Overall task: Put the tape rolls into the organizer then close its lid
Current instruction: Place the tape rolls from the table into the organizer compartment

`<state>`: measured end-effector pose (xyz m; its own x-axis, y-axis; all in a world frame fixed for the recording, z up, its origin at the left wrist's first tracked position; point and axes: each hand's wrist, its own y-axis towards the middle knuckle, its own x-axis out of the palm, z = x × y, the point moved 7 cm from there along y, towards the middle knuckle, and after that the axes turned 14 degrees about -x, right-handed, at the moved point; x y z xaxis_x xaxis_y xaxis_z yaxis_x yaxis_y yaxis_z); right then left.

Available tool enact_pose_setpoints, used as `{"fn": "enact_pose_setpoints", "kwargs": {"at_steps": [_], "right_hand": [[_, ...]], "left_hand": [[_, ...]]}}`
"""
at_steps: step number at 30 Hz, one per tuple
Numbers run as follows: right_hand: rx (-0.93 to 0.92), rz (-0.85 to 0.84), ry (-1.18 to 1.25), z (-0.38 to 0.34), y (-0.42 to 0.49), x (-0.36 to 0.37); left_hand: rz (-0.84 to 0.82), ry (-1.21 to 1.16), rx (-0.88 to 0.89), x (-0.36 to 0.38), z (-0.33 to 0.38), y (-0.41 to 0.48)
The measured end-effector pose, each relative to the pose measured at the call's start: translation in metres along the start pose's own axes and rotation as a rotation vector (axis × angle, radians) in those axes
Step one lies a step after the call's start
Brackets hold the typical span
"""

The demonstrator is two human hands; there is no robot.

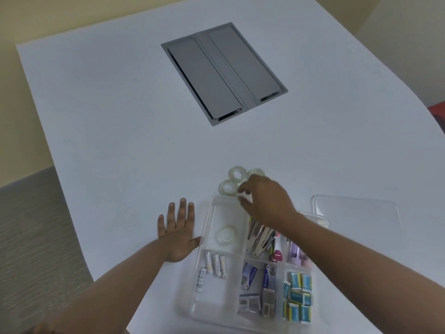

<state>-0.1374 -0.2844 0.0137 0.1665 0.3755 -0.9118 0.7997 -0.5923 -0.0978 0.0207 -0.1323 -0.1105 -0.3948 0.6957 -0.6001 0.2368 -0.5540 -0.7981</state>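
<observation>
- A white desk (120, 116) fills most of the view, and a grey hatch panel (224, 73) is set into its far part.
- A clear organizer (204, 220) lies on the near part of the desk, and it is open.
- One tape roll (225, 235) lies flat in the far left compartment of the organizer.
- Three more tape rolls (237, 175) lie on the desk just beyond the far edge of the organizer, close together.
- The right hand (267, 201) is above this far edge; its grip is closed on a small white thing, which I cannot identify.
- The left hand (178, 232) lies flat on the desk with fingers spread, holding nothing, and its thumb touches the left wall of the organizer.
- The near left compartment holds batteries (213, 266); other compartments hold small blue and yellow boxes (298, 295) and metal clips (258, 239).
- The clear lid (356, 213) lies on the desk, to the right of the organizer.
</observation>
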Motion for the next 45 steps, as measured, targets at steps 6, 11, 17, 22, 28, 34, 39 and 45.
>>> {"fn": "enact_pose_setpoints", "kwargs": {"at_steps": [6, 11, 17, 22, 28, 34, 39, 45], "right_hand": [[0.255, -0.006, 0.031, 0.072, 0.015, -0.003], [0.269, -0.086, -0.017, 0.085, 0.023, 0.017], [0.279, -0.074, -0.075, 0.088, 0.026, 0.027], [0.348, 0.033, 0.008, 0.092, 0.024, 0.016], [0.269, 0.34, 0.325, 0.051, 0.0, -0.011], [0.119, 0.211, 0.24, -0.007, -0.035, 0.007], [0.115, 0.145, 0.143, -0.027, -0.056, 0.03], [0.041, 0.103, -0.037, -0.036, -0.057, 0.041]], "left_hand": [[-0.016, -0.001, 0.003, 0.0, 0.001, 0.0], [-0.019, -0.011, 0.001, 0.0, 0.0, -0.002], [-0.037, -0.007, 0.003, 0.0, 0.0, 0.0], [-0.032, -0.005, -0.002, 0.0, -0.001, 0.0], [-0.025, -0.003, -0.001, 0.0, -0.001, 0.001], [-0.015, -0.001, -0.002, 0.0, -0.001, 0.0], [-0.012, 0.003, -0.005, -0.001, 0.0, -0.001], [-0.007, -0.009, 0.001, -0.001, 0.0, -0.001]]}}
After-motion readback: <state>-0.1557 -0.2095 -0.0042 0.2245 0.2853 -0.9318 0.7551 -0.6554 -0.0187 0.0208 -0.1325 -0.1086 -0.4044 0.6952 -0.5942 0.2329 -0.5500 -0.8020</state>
